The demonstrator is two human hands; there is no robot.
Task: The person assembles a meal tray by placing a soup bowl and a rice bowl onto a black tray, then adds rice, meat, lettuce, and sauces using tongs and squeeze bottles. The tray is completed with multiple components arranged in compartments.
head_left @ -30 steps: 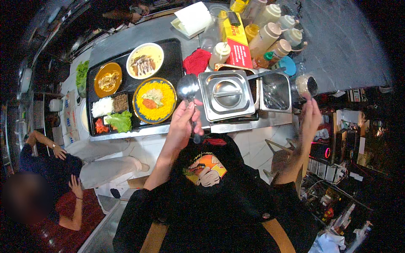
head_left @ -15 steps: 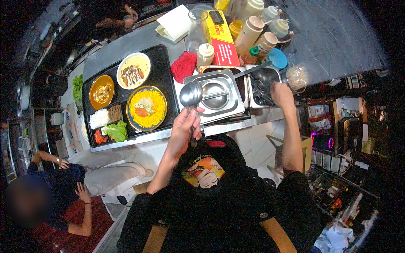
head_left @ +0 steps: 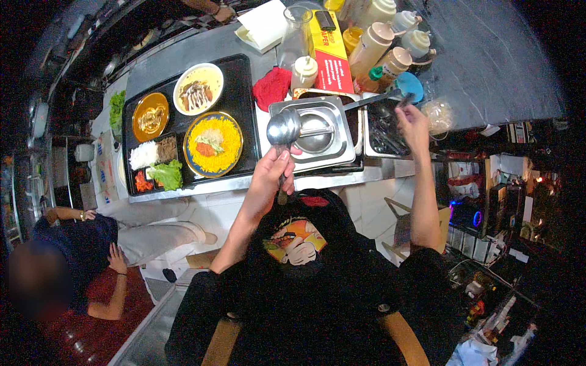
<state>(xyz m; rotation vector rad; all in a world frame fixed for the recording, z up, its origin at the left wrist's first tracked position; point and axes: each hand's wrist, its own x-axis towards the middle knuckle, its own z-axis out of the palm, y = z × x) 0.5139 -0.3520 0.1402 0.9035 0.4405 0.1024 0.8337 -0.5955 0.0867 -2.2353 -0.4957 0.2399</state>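
My left hand (head_left: 273, 169) is closed around the handles of shiny metal spoons (head_left: 284, 126), their rounded bowls pointing away from me. These overlap the near left side of a lidded steel pan (head_left: 345, 152). Raised at the right, my right hand (head_left: 415, 127) pinches a dark utensil (head_left: 406, 100), partly hidden by the fingers. Just below and left of that hand, a bin (head_left: 367, 141) holds several black utensils (head_left: 384, 135). A dark-handled tool (head_left: 373, 100) lies across the back of the pan and bin.
A black tray (head_left: 235, 79) at left carries a yellow rice plate (head_left: 213, 144), a soup bowl (head_left: 198, 89), a gold bowl (head_left: 150, 117) and a divided box (head_left: 161, 160). Squeeze bottles (head_left: 371, 47), a red cloth (head_left: 271, 89) and a yellow-red box (head_left: 332, 52) stand behind. Another person (head_left: 76, 250) sits at left.
My right hand has lifted from the bin's right edge, bringing up the dark utensil. My left hand keeps hold of the metal spoons. The view has shifted slightly.
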